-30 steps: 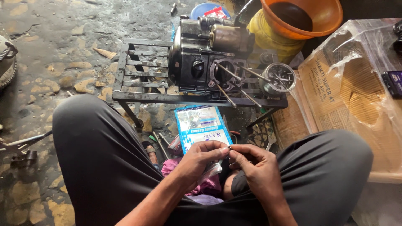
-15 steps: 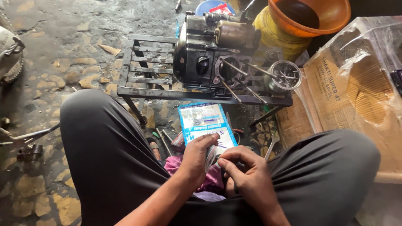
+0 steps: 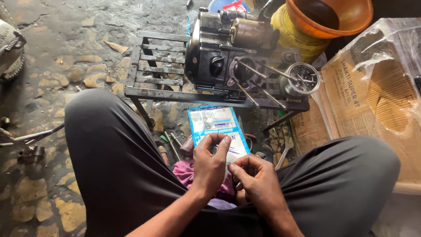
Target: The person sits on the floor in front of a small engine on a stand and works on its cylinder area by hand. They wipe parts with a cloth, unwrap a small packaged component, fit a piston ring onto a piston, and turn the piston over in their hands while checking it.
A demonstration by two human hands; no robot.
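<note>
My left hand (image 3: 211, 163) and my right hand (image 3: 258, 181) meet between my knees. Both pinch the near end of a flat blue-and-white plastic packet (image 3: 215, 124) that leans up toward the stand. The left thumb and fingers grip its edge; the right fingertips close on its lower corner. A pink rag (image 3: 187, 172) lies under my hands. Beyond the packet, a black engine block (image 3: 219, 57) with several long studs (image 3: 258, 81) sticking out sits on a low metal stand (image 3: 153, 72). A round metal cylinder part (image 3: 301, 80) rests beside it.
An orange bowl (image 3: 337, 19) sits on a yellow container (image 3: 291, 35) at the back right. A plastic-wrapped cardboard box (image 3: 377, 92) stands to the right. Spanners and small tools (image 3: 280, 149) lie on the wet stone floor (image 3: 52, 52) under the stand. Metal parts (image 3: 22, 140) lie left.
My hands have worked along the packet's near end, the left fingers now curled over its edge. The view has tipped slightly, so the engine sits higher in frame.
</note>
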